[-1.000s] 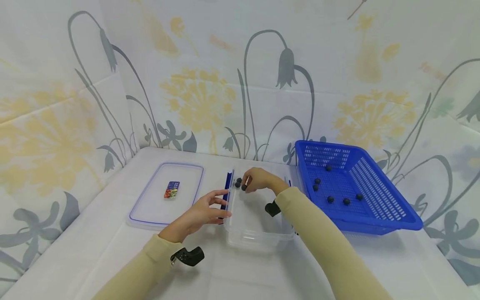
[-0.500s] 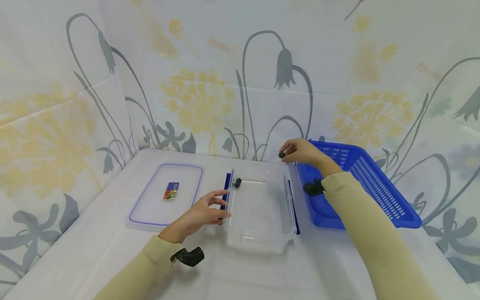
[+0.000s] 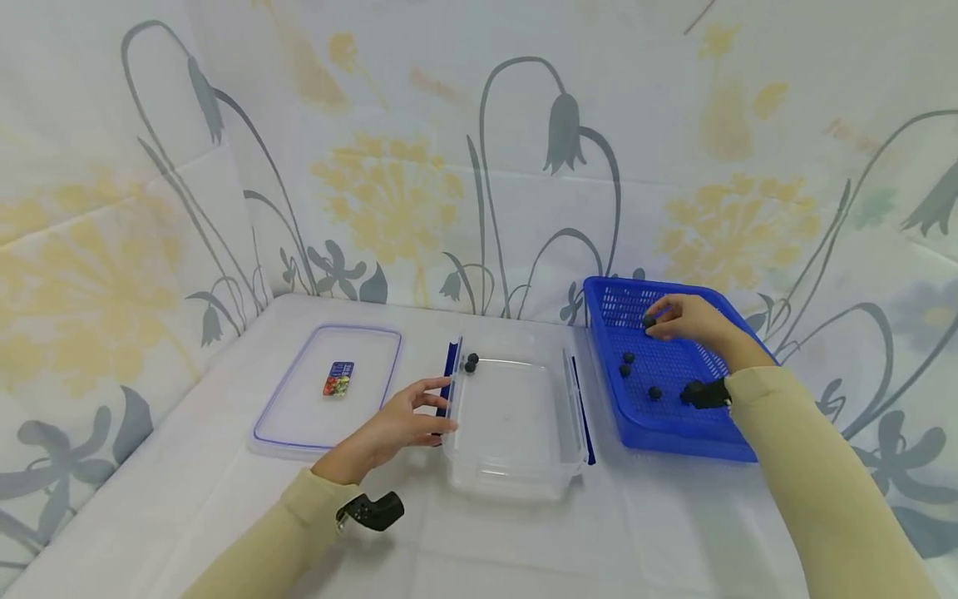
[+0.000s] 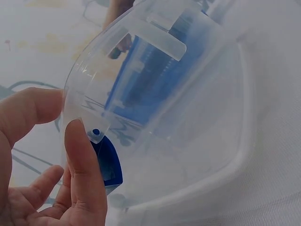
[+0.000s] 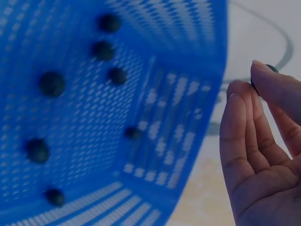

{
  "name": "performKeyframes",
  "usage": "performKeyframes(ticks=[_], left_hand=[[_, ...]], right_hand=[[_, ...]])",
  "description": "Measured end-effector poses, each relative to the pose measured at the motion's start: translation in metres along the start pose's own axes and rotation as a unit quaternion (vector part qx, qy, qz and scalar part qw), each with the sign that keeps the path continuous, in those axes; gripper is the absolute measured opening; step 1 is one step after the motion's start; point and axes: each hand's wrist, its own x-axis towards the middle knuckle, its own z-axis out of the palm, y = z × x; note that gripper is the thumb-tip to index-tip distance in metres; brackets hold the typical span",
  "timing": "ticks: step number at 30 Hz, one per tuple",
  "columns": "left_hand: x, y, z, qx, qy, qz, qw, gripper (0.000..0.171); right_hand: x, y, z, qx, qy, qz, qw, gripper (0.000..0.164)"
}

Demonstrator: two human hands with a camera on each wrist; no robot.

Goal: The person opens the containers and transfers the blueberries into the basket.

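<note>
My right hand (image 3: 692,324) is over the blue plastic basket (image 3: 639,428), pinching a small dark ball (image 3: 649,321) between thumb and fingertips. The thumb hides most of that ball in the right wrist view. Several similar dark balls (image 5: 51,84) lie apart on the basket floor. My left hand (image 3: 392,428) rests against the left side of a clear plastic box (image 3: 509,478). Its fingers are spread, and thumb and index fingertips touch the box's edge near a blue clip (image 4: 109,162). Two dark balls (image 3: 471,363) sit together in the box's far left corner.
A clear lid with a blue seal (image 3: 299,416) lies flat to the left of the box, with a small colourful label (image 3: 339,379) on it. Another blue clip (image 3: 584,416) hangs along the box's right side. A patterned cloth (image 3: 419,208) rises behind the white table (image 3: 509,549).
The right hand has lifted a dark ball out of the clear box and carried it right, over the basket. Two balls stay in the box. The left hand has kept its place.
</note>
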Motion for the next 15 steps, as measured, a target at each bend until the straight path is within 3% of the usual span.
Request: performKeyframes(ticks=[7, 15], left_hand=[[0.000, 0.002, 0.001, 0.003, 0.005, -0.002, 1.0000, 0.069], [-0.001, 0.000, 0.001, -0.003, 0.007, -0.002, 1.0000, 0.069]], right_hand=[[-0.010, 0.042, -0.006, 0.030, -0.002, 0.047, 0.998, 0.042], [-0.018, 0.059, -0.014, 0.107, -0.012, 0.076, 0.991, 0.053]])
